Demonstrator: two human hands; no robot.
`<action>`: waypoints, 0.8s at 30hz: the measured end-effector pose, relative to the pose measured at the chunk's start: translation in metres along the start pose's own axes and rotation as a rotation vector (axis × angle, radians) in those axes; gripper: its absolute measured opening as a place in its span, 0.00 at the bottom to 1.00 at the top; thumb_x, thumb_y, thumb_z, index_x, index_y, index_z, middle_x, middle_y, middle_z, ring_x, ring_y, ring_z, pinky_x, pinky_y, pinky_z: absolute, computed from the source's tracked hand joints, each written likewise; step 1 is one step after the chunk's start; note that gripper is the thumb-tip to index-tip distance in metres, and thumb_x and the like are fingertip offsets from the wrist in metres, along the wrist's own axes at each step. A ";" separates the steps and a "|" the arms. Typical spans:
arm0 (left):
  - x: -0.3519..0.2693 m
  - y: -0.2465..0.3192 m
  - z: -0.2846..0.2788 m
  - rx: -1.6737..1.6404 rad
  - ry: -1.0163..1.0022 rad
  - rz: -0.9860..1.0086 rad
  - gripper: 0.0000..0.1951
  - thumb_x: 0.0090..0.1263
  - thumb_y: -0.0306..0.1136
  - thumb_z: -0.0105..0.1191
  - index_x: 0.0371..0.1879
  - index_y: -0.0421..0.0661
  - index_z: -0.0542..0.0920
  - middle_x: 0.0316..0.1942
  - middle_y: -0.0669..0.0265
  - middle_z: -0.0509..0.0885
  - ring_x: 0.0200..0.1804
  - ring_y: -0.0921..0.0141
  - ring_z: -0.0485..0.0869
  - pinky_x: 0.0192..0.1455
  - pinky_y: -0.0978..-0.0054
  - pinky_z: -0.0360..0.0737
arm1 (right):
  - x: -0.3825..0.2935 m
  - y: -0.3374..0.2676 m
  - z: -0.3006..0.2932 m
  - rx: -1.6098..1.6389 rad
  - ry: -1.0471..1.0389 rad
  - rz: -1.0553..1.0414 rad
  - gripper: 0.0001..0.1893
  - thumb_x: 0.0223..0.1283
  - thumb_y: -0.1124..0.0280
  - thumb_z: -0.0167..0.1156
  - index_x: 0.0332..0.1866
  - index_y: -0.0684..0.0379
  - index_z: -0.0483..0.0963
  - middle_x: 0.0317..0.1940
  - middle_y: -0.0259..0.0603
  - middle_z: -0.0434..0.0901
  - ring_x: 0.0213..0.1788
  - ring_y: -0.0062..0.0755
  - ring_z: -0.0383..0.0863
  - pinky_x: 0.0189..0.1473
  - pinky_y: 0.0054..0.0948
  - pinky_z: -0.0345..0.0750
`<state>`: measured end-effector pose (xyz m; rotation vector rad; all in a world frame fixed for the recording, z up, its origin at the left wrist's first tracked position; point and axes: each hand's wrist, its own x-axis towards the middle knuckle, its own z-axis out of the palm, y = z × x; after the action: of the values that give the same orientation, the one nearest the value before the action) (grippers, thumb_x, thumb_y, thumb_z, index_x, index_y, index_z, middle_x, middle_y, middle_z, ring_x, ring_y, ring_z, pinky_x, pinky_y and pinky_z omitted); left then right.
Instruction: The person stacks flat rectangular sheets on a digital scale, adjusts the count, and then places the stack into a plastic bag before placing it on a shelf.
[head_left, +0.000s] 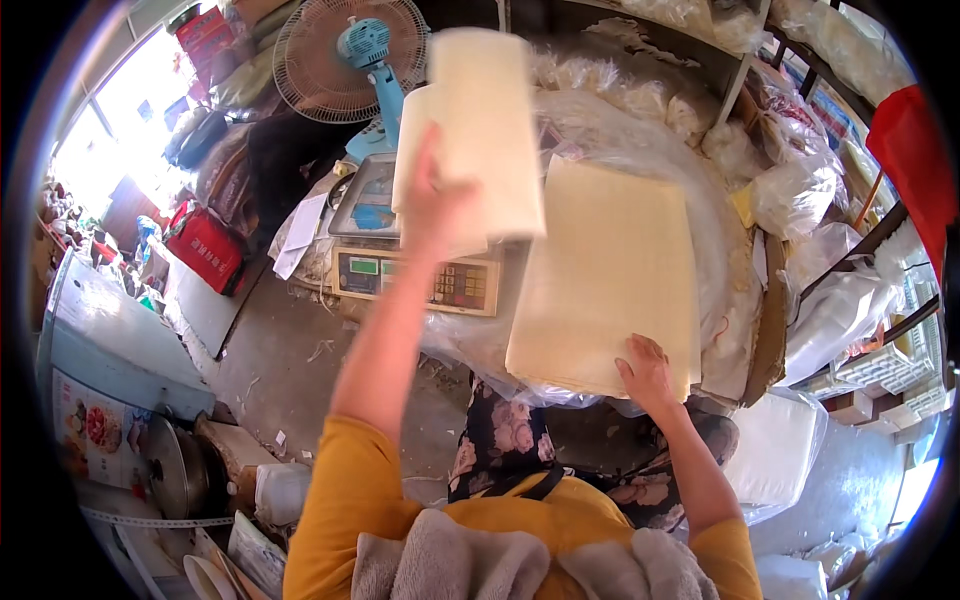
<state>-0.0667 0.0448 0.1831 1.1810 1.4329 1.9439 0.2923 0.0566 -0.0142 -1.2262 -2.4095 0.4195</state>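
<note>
My left hand (439, 206), blurred by motion, is at the lower left of a folded cream sheet (484, 127) and appears to grip it; the sheet is blurred too. More folded cream sheets (412, 142) show partly beneath it, over the metal pan (367, 199) of a digital weighing scale (416, 281). Flat before me on the table lies a stack of large cream sheets (604, 262), paper or thin cloth. My right hand (649, 371) rests on the stack's near right corner, fingers spread a little and holding nothing.
A blue electric fan (367, 52) stands behind the scale. White paper slips (300, 232) lie left of it. Clear plastic film (622, 127) covers the table. Plastic-wrapped bundles (799, 191) crowd the right side. A red bag (206, 247) and a lidded pan (176, 465) are at left.
</note>
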 end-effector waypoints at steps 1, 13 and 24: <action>0.031 0.007 -0.022 -0.067 0.010 -0.006 0.45 0.50 0.14 0.56 0.72 0.41 0.53 0.59 0.58 0.74 0.54 0.66 0.79 0.51 0.71 0.80 | 0.000 0.001 0.000 0.019 -0.006 0.006 0.23 0.51 0.70 0.61 0.55 0.60 0.72 0.57 0.49 0.71 0.63 0.49 0.65 0.62 0.47 0.63; 0.073 -0.001 -0.064 0.362 0.107 -0.166 0.31 0.52 0.21 0.58 0.61 0.37 0.69 0.52 0.58 0.77 0.48 0.68 0.80 0.47 0.73 0.76 | -0.009 0.006 0.002 -0.090 -0.043 -0.070 0.26 0.52 0.73 0.58 0.60 0.61 0.67 0.63 0.51 0.64 0.67 0.52 0.60 0.65 0.47 0.59; -0.024 -0.002 -0.096 0.466 0.541 0.308 0.26 0.59 0.21 0.56 0.60 0.43 0.72 0.59 0.63 0.71 0.59 0.69 0.73 0.62 0.68 0.72 | -0.012 -0.012 -0.005 -0.075 -0.108 -0.041 0.27 0.55 0.76 0.54 0.64 0.57 0.65 0.68 0.45 0.58 0.71 0.48 0.55 0.69 0.53 0.53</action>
<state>-0.1340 -0.0248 0.1632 1.1658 2.1849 2.3391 0.2927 0.0399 -0.0076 -1.2125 -2.5585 0.3955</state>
